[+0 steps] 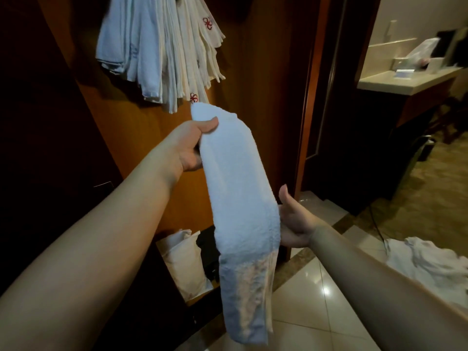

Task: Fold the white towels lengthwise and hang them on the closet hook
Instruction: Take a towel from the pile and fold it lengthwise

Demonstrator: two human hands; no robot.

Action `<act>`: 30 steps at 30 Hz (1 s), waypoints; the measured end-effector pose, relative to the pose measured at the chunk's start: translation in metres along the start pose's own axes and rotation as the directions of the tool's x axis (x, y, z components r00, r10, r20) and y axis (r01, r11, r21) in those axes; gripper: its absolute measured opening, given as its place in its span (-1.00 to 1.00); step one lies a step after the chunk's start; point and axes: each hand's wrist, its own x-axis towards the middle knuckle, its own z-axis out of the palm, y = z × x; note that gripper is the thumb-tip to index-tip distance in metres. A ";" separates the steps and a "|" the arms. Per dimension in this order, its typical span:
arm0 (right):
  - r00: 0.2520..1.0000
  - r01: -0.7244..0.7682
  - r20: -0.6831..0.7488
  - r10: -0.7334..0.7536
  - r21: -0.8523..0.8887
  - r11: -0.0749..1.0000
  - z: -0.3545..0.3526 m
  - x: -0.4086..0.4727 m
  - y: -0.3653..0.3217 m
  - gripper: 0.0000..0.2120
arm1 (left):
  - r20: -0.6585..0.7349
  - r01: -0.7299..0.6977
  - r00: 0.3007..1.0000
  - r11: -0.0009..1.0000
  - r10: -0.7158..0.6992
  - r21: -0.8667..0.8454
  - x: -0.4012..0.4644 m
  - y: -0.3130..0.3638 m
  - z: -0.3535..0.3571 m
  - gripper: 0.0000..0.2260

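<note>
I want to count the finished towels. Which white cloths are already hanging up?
The bunch of thin white cloths with red embroidery at the top hangs; the thick white terry towel is in both hands, and the crumpled white pile lies at right.

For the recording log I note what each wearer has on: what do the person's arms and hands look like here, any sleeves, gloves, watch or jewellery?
Both forearms are bare up to the frame edge, with no sleeves showing. The left hand and right hand are ungloved. No watch, bracelet or ring shows on the visible parts; most fingers are hidden behind the towel. The thumbnails look plain, without coloured polish.
</note>
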 end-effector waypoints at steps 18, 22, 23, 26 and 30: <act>0.984 -0.093 -0.176 0.011 -0.467 0.880 0.020 -0.005 -0.027 -0.68 | -0.155 0.092 0.983 0.996 -0.093 -0.015 0.069 0.003 -0.004 -0.80; 0.989 0.073 -0.109 -0.100 -0.225 0.972 0.027 -0.004 -0.042 -0.57 | -0.028 0.187 0.982 0.972 -0.185 0.144 0.078 -0.022 -0.010 -0.47; 0.984 0.111 -0.118 -0.131 -0.163 0.980 0.028 -0.003 -0.048 -0.56 | -0.089 0.226 0.973 0.950 -0.211 0.217 0.079 -0.029 -0.010 -0.41; 0.960 0.193 -0.185 -0.210 -0.102 0.976 0.026 0.000 -0.059 -0.70 | -0.350 -0.021 0.921 0.918 0.173 0.397 0.066 -0.051 -0.002 -0.64; 0.951 0.261 -0.195 -0.242 0.078 0.962 0.020 0.007 -0.055 -0.52 | -0.076 -0.633 0.633 0.572 0.770 0.522 -0.002 -0.088 0.014 -0.94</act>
